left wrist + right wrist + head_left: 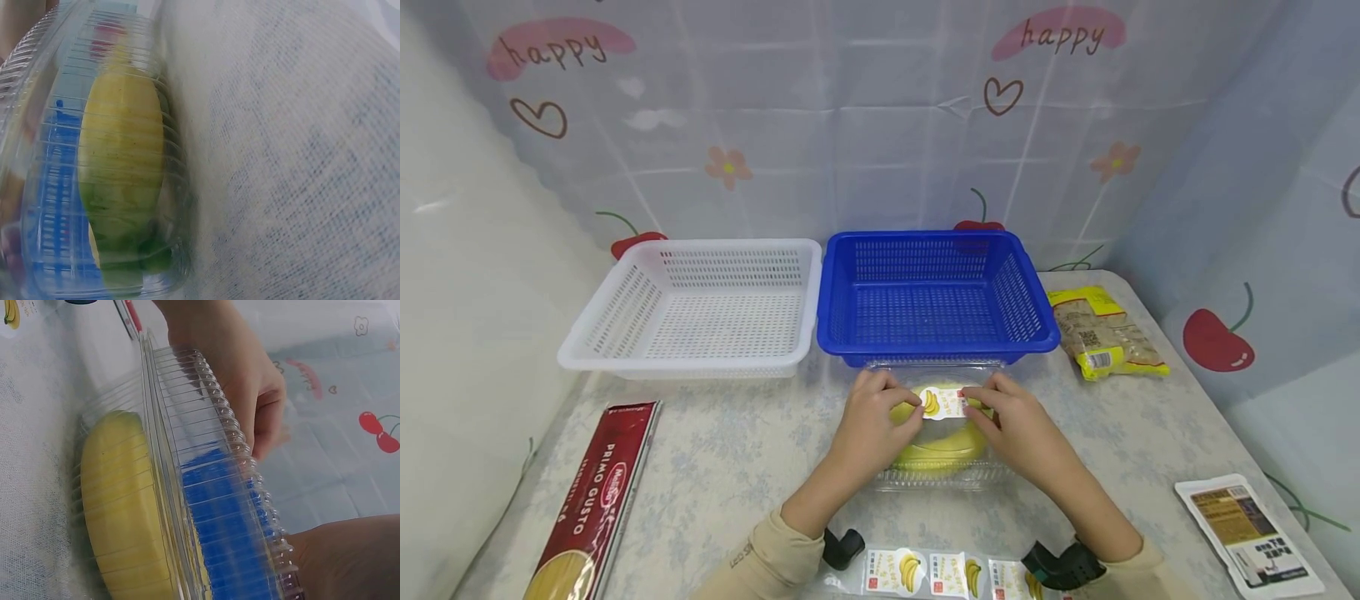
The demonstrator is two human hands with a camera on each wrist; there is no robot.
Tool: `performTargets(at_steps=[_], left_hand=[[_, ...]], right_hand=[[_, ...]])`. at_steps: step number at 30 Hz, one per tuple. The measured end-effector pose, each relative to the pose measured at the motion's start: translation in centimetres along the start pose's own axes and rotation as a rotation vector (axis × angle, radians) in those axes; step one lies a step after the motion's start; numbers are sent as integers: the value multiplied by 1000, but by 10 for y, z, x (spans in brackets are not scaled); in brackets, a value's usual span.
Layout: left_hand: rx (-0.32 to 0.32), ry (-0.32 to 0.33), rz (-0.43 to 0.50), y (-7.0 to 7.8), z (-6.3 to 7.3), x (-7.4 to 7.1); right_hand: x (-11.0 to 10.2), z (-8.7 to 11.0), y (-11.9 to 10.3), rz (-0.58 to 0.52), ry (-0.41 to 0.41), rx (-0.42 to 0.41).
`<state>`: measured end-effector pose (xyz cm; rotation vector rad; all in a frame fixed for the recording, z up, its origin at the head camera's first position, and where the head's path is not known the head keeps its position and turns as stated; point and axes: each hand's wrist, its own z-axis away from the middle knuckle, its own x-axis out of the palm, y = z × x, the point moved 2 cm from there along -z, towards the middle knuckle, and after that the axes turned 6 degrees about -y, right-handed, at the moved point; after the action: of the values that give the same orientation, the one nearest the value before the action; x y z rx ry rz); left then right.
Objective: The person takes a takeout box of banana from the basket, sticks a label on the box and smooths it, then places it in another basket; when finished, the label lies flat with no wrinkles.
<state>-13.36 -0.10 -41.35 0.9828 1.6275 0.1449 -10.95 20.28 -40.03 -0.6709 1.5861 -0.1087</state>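
Observation:
In the head view, my left hand (874, 421) pinches the left end of a white banana sticker (943, 402). My right hand (1017, 421) pinches its right end. The sticker lies over the lid of a clear plastic clamshell box (977, 477); whether it is stuck down cannot be made out. Yellow bananas (936, 454) lie inside the box. Seen from the left wrist, a banana (122, 150) looks yellow turning green through the ribbed wall. From the right wrist, a yellow banana (122, 506) shows behind the clear side, with a hand above the lid.
Behind the box stand a white basket (700, 367) and a blue basket (936, 346). A red spaghetti pack (597, 492) lies at left, a yellow bag (1105, 333) at back right, a white pouch (1247, 533) at front right. A strip of banana stickers (951, 575) lies in front.

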Motion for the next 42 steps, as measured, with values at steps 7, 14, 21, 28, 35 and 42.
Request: performTargets(at_steps=[7,14,21,28,35,42], left_hand=[[47,32,-26,0,-2,1],[27,6,-39,0,0,0],[-3,-23,49,0,3,-4],[73,39,69,3,13,-14],[19,51,13,3,31,-26],[-116,-36,-40,-5,47,-32]], right_hand=[[2,-2,1,22,-1,-5],[0,0,0,-11,-4,-11],[-3,0,-1,-24,22,-14],[-11,6,2,-99,112,-58],[-25,8,15,-93,185,-24],[-40,4,37,-55,235,43]])
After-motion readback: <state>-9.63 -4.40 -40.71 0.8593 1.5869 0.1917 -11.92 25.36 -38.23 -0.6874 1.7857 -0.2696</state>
